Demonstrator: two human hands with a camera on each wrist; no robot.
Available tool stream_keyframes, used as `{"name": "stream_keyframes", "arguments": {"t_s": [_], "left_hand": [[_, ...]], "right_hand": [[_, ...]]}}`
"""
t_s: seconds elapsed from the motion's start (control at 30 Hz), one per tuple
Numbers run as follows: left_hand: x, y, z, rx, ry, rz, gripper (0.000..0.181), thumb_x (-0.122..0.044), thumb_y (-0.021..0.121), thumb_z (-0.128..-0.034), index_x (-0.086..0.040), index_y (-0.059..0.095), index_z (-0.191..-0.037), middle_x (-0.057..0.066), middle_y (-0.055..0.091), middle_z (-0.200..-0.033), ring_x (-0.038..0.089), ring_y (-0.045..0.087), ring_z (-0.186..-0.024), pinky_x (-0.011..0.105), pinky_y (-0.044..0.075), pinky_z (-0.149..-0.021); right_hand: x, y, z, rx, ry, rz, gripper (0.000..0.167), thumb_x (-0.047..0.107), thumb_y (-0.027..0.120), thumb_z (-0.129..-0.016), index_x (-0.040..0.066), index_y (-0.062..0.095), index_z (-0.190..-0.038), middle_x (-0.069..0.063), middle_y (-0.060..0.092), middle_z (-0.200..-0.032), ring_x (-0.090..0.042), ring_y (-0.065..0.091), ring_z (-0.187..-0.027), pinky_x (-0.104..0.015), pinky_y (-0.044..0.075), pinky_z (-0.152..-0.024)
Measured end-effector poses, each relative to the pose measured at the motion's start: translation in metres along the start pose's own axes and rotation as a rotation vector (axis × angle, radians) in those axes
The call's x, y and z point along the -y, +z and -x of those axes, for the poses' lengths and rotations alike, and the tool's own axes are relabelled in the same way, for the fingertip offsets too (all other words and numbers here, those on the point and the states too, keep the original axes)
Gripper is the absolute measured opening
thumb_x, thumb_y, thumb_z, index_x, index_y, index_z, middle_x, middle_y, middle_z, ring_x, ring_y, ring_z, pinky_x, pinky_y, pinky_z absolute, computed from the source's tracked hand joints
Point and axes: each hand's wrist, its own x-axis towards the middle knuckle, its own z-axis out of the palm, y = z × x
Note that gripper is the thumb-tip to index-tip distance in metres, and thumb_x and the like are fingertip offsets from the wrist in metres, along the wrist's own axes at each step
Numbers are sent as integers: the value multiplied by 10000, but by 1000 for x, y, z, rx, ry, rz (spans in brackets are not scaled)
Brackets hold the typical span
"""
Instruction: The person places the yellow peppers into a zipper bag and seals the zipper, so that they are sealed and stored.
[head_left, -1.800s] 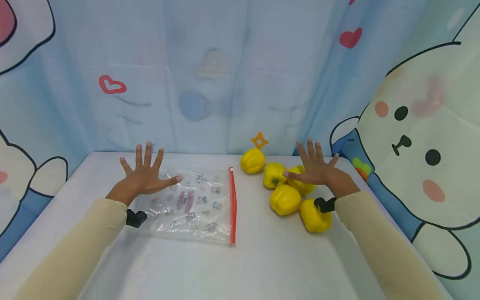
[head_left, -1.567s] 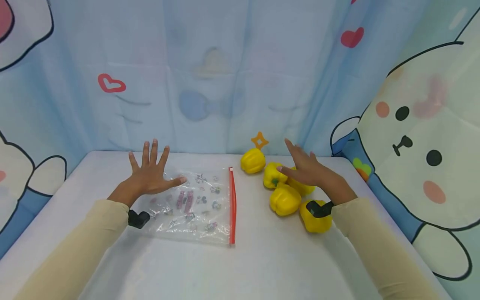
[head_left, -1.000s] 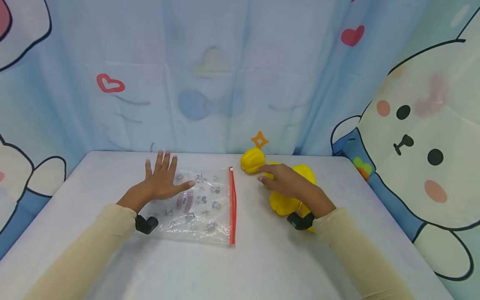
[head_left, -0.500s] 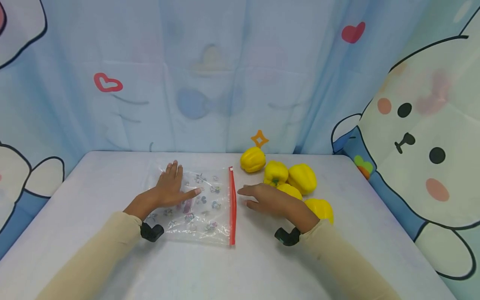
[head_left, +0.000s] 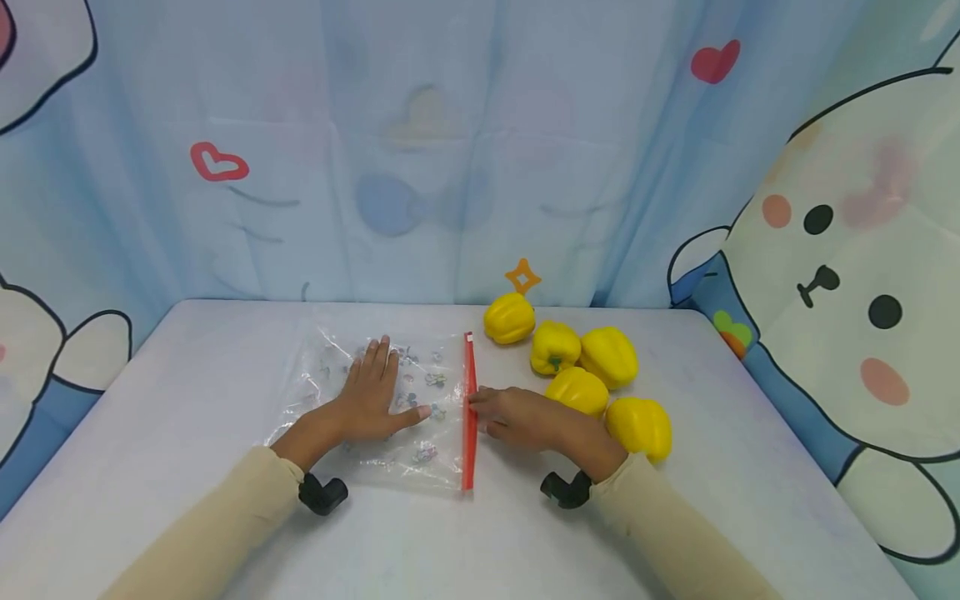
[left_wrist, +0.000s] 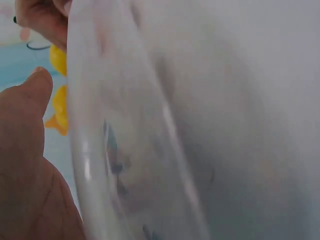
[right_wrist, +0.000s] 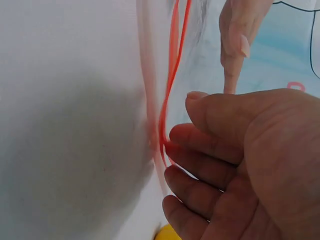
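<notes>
A clear zip bag (head_left: 426,454) with small printed figures and a red zip strip (head_left: 469,454) lies flat on the white table. My left hand (head_left: 371,404) rests on the bag with its fingers straight and together and the thumb pointing right. My right hand (head_left: 517,417) is at the strip from the right. In the right wrist view its loosely curved fingertips (right_wrist: 175,175) touch the red strip, while the thumb stands apart from it. Two red lines of the strip part slightly above those fingers. In the left wrist view the bag's plastic (left_wrist: 120,165) bulges up beside my left thumb.
Yellow bell peppers lie to the right: one at the back (head_left: 509,318), one with its green stem showing (head_left: 555,347), one behind my right hand (head_left: 578,391), one farther right (head_left: 609,357) and one near my right wrist (head_left: 639,428). A printed curtain (head_left: 420,225) hangs behind the table (head_left: 420,550).
Both hands came down from a raised, spread pose. The left moved right onto the bag. The right swept left past the peppers to the red strip. The bag and peppers look unmoved.
</notes>
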Motion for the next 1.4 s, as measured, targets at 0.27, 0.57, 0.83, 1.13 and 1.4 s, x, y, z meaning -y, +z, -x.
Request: {"name": "stream_keyframes", "arguments": {"t_s": [0.27, 0.57, 0.83, 1.13, 1.4], "left_hand": [[-17, 12, 3, 50, 13, 9, 1061, -676, 450, -895, 70, 28, -1522, 206, -106, -1594, 335, -148, -1450, 540, -27, -1154], [-28, 23, 4, 82, 14, 37, 1047, -667, 449, -903, 58, 24, -1527, 197, -109, -1595, 322, -122, -1456, 519, -22, -1160], [-27, 29, 4, 131, 4, 20, 1030, -677, 410, -910, 39, 11, -1533, 187, -127, -1593, 339, -121, -1454, 512, -51, -1157], [-25, 33, 6, 169, 8, -22, 1003, -680, 383, -919, 34, 40, -1534, 182, -129, -1590, 337, -159, -1442, 518, -79, -1148], [-31, 25, 13, 198, -1, -53, 925, -591, 406, -960, 67, 84, -1524, 221, -69, -1592, 374, -115, -1446, 532, -48, -1151]], "right_hand": [[-4, 8, 1, -40, 42, -15, 478, 218, 576, -983, 82, 491, -1433, -26, 402, -1512, -202, 343, -1395, -413, 349, -1087], [-4, 14, -1, -48, 94, -33, 519, 222, 570, -985, 86, 434, -1467, -37, 378, -1525, -209, 359, -1385, -409, 355, -1084], [-4, 15, -1, -25, 124, -56, 519, 236, 541, -999, 116, 406, -1485, -32, 310, -1562, -220, 283, -1422, -431, 297, -1118], [-4, 26, 5, -60, 121, -111, 535, 246, 511, -1011, 134, 350, -1509, 26, 214, -1596, -181, 179, -1454, -419, 247, -1138], [-3, 31, 5, -74, 126, -102, 552, 246, 515, -1009, 128, 333, -1517, 16, 207, -1600, -173, 165, -1457, -412, 249, -1135]]}}
